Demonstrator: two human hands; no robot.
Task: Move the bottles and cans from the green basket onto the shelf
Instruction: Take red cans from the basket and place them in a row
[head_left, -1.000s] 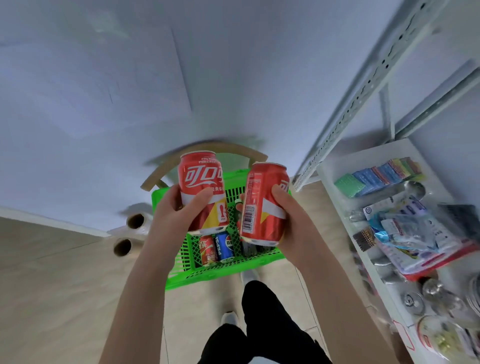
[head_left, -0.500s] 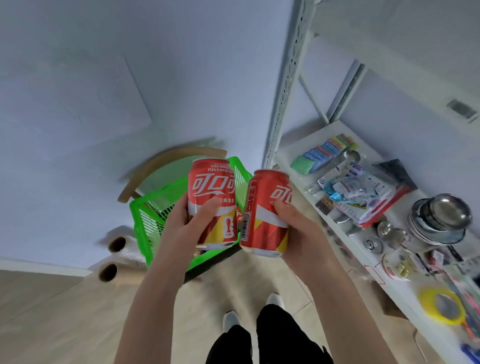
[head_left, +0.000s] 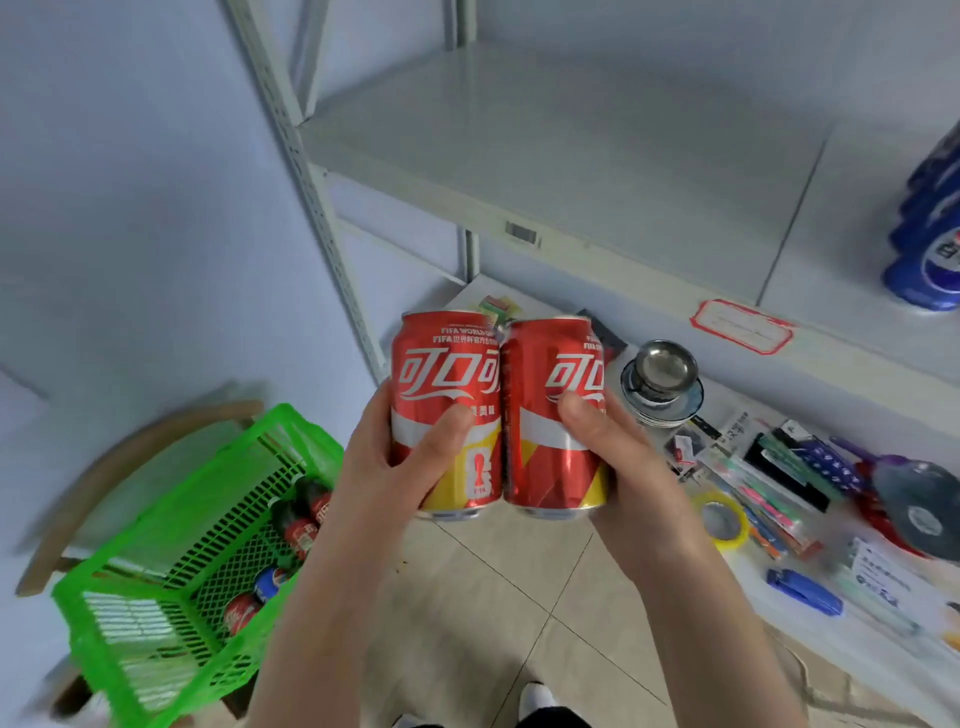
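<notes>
Now turned away from the green basket (head_left: 223, 566) and facing the shelf (head_left: 571, 156), I hold two red aluminium cans up before its flat grey metal board, which a moment ago was out of sight. My left hand (head_left: 400, 467) wraps the left Coca-Cola can (head_left: 447, 395), thumb across its glossy label. My right hand (head_left: 618, 467) curls round the right Coca-Cola can (head_left: 550, 415). Both cylinders stand upright and now touch side by side. The carry looks nearly done, with only the setting down left. More cans (head_left: 301, 525) lie in the basket's plastic mesh, lower left. Blue bottles (head_left: 930, 234) already stand at the board's right end. Below it sit stacked steel bowls (head_left: 665, 374) and a yellow tape roll (head_left: 722, 519).
</notes>
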